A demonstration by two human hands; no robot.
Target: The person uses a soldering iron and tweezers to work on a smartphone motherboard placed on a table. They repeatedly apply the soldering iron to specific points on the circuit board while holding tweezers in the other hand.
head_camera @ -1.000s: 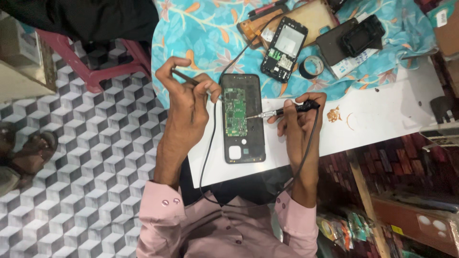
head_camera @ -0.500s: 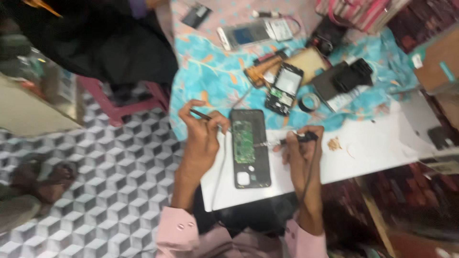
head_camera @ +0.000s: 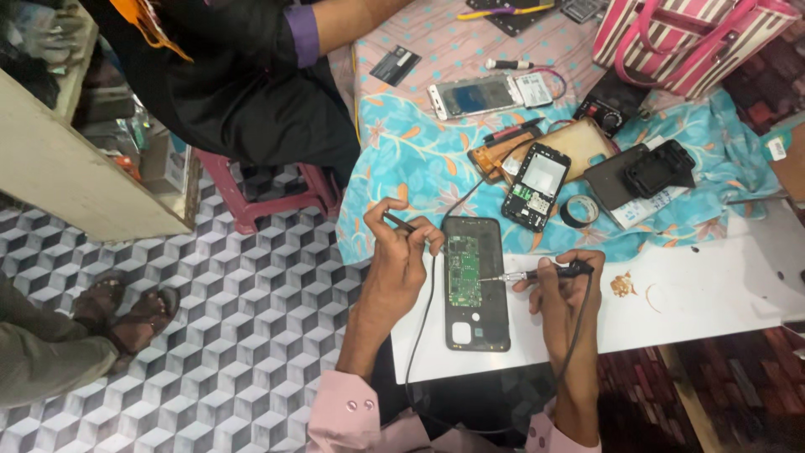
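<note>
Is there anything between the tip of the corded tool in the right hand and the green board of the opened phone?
Nothing visible. The right hand holds the corded tool with its tip at the right edge of the green board in the opened phone. The left hand sits off the board's left side.

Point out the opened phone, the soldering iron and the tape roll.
opened phone [head_camera: 475, 281]: head view, on its green circuit board.
soldering iron [head_camera: 549, 270]: head view, on the dark handle in the right hand.
tape roll [head_camera: 579, 210]: head view, on the black ring's edge.
</note>
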